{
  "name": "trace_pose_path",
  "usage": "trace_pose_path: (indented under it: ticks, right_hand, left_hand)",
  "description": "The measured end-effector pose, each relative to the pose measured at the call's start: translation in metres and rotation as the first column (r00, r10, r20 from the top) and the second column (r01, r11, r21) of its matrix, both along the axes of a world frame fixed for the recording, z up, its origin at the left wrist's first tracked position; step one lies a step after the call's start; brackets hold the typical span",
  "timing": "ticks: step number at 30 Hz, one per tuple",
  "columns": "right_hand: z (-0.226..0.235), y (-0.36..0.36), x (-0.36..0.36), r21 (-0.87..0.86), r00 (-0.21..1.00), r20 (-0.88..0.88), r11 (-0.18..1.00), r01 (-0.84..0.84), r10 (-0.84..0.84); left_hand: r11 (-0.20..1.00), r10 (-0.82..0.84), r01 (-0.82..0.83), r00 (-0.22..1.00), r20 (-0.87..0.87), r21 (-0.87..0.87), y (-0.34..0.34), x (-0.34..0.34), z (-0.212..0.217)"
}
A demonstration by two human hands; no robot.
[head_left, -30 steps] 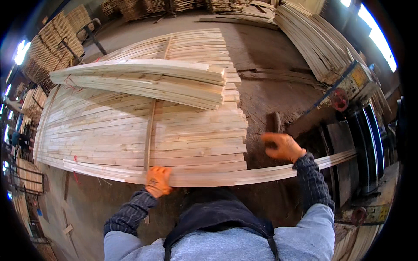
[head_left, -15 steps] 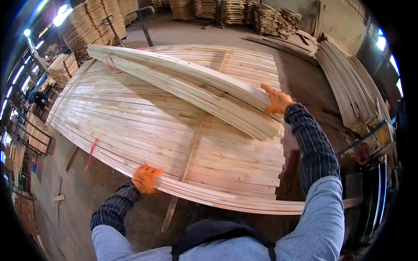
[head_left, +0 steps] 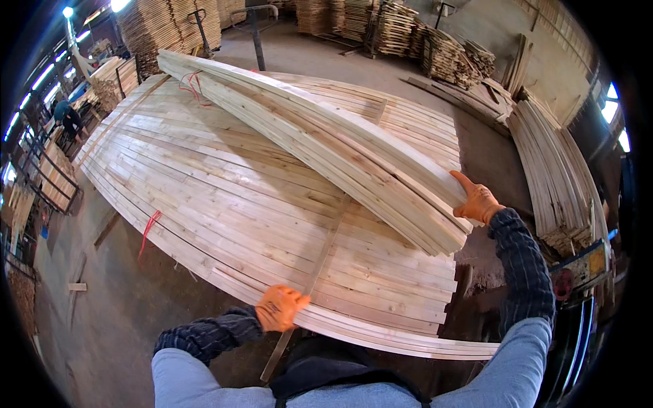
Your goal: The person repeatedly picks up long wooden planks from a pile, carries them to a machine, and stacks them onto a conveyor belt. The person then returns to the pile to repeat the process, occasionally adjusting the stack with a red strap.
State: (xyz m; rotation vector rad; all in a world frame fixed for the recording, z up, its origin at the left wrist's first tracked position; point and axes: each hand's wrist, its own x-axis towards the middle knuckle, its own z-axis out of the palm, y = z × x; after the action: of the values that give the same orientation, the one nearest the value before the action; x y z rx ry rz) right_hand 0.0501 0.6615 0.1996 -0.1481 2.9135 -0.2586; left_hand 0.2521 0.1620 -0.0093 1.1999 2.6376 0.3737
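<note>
My left hand point(head_left: 281, 308), in an orange glove, is closed over the near edge of a wide layer of pale boards point(head_left: 224, 183), where a few long boards point(head_left: 381, 333) lie along that edge. My right hand point(head_left: 478, 202), also gloved, spans the right end of a thick bundle of long boards point(head_left: 333, 153), thumb raised and the other fingers bent against the wood. The bundle lies slantwise across the layer, from far left to near right. Red ties point(head_left: 192, 85) show near its far end, and another red tie point(head_left: 149, 228) hangs off the layer's near left edge.
A thin wooden strip point(head_left: 279, 353) sticks out below the near edge. Long boards point(head_left: 554, 170) are piled at the right beside a machine point(head_left: 585, 268). Tall lumber stacks point(head_left: 166, 30) and a cart handle point(head_left: 257, 34) stand behind. Another person point(head_left: 68, 119) bends at the far left.
My left hand has moved right along the near edge. My right hand and the bundle's right end have come nearer. The near boards no longer show past my right sleeve. The view has shifted.
</note>
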Motion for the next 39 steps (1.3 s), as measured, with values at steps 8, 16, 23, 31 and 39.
trace_pose_path:
  ticks: [8,16,23,31,39]
  right_hand:
    - [0.018,-0.07,0.103,-0.058,0.995,0.062,0.996,-0.069,0.073]
    - [-0.06,-0.098,0.214,-0.023,0.988,-0.003,0.988,-0.154,0.154]
    - [-0.074,-0.098,0.158,-0.689,0.834,0.346,0.719,-0.085,0.43]
    - [-0.118,-0.311,0.008,-0.851,0.722,0.508,0.405,0.335,0.471]
    - [-0.152,-0.249,0.135,-0.771,0.766,0.49,0.616,0.16,0.415]
  left_hand:
    - [0.827,-0.204,-0.028,0.916,0.346,0.562,0.062,-0.034,-0.04]
    - [-0.51,-0.376,-0.838,0.421,0.825,0.195,0.007,-0.249,0.042]
    - [-0.406,-0.379,-0.885,0.391,0.839,0.229,0.052,-0.164,0.023]
    - [0.346,-0.342,-0.938,-0.096,0.935,0.03,0.18,0.027,0.039]
    - [0.747,-0.384,-0.342,0.478,0.79,0.57,0.078,0.029,0.048]
